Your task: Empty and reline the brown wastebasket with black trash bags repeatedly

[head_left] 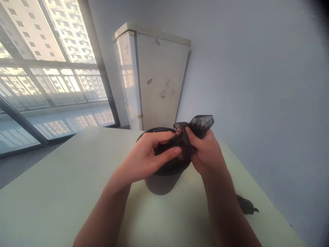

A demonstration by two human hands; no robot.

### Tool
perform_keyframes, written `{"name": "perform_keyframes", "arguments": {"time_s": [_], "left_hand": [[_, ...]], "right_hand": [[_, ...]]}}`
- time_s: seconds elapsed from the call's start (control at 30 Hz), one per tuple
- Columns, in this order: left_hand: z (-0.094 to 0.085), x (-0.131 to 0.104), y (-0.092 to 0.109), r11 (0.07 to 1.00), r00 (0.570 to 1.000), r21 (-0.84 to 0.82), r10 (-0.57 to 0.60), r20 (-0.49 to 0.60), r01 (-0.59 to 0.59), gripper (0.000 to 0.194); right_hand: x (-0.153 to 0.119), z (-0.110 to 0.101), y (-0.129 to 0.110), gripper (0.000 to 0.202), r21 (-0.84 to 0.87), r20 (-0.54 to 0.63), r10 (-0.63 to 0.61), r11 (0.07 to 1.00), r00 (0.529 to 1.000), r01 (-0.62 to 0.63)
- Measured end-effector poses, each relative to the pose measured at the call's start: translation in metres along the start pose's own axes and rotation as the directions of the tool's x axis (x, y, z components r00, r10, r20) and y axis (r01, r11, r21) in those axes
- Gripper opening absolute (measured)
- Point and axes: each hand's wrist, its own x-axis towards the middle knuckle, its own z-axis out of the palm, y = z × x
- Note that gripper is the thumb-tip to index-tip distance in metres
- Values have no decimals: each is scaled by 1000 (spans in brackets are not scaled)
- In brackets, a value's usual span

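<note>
A thin black plastic bag (182, 142) is bunched up between my two hands, above the rim of a dark bin (164, 183). My left hand (150, 154) grips the gathered plastic from the left, thumb in front. From the other side my right hand (207, 147) pinches it, thumb on top, with a loose puffed end of the bag sticking out above the knuckles. The bin stands upright on the pale table, its opening partly covered by my hands and the bag. What lies inside the bin is hidden.
A crumpled black plastic bag (246, 205) lies on the pale green table (84, 185), beside my right forearm. Past the table's far edge stands an old white refrigerator (161, 68). A wall (257, 85) runs along the right, and large windows (51, 75) are at the left.
</note>
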Motion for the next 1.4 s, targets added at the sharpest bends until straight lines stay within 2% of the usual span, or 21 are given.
{"name": "perform_keyframes", "arguments": {"time_s": [0.03, 0.1, 0.17, 0.23, 0.33, 0.43, 0.53, 0.63, 0.73, 0.83, 0.93, 1.0, 1.07, 1.13, 1.23, 1.3, 1.33, 1.4], "left_hand": [[1, 1, -2, 1000, 999, -10, 26, -37, -26, 24], [1, 4, -8, 990, 980, -99, 79, -183, -98, 27], [2, 7, -13, 952, 932, -238, 99, -349, -191, 23], [1, 10, -17, 890, 897, -371, 87, -434, -266, 19], [-1, 11, -17, 801, 915, -533, 44, -400, -272, 12], [-4, 9, -14, 784, 937, -583, -5, -348, -213, 21], [-3, 8, -13, 862, 953, -495, -51, -298, -109, 32], [1, 8, -13, 931, 966, -364, -79, -246, -17, 20], [5, 10, -15, 965, 958, -258, -35, -283, -41, 21], [5, 11, -16, 987, 949, -150, 11, -316, -62, 5], [5, 9, -14, 994, 966, -92, 27, -257, -53, 4], [7, 8, -12, 997, 982, -58, 43, -186, -55, 6], [10, 6, -10, 999, 992, -30, 31, -122, -35, 9], [14, 6, -10, 999, 994, -45, -27, -107, 22, 11], [17, 7, -11, 992, 974, -111, -86, -209, 63, 10], [18, 8, -12, 995, 941, -87, -72, -329, 46, 10], [18, 8, -13, 998, 919, -48, -59, -391, 44, 11], [19, 8, -15, 998, 870, 45, -24, -492, 53, 12]], "right_hand": [[-1, -1, -3, 33, 0, 23, 23, 1000, 999, -23], [-1, -5, -9, 27, -13, 88, 84, 996, 993, -83], [1, -10, -13, 25, -27, 143, 102, 995, 985, -99], [3, -15, -15, 22, -56, 167, 85, 996, 982, -76], [6, -21, -12, 15, -136, 179, 59, 990, 982, -35], [8, -22, -7, 14, -188, 194, 38, 982, 980, -1], [8, -19, 0, 17, -223, 154, 54, 975, 987, -19], [10, -13, 5, 25, -186, 67, 35, 982, 997, -22], [12, -7, 9, 25, -145, 3, -7, 989, 1000, 7], [14, -5, 10, 22, -102, -39, -25, 995, 999, 21], [15, -4, 12, 19, -115, -129, -108, 989, 986, 94], [13, -4, 11, 18, -232, -76, -117, 968, 990, 97], [10, -4, 9, 15, -373, 84, -52, 924, 995, 79], [7, -3, 6, 15, -444, 235, 32, 892, 971, 78], [4, -3, 1, 26, -438, 343, 75, 895, 936, 89], [2, -4, -2, 11, -417, 342, 63, 904, 937, 91], [1, -4, -4, 18, -409, 327, 51, 908, 944, 92], [-2, -4, -7, 55, -416, 313, 32, 903, 949, 107]]}}
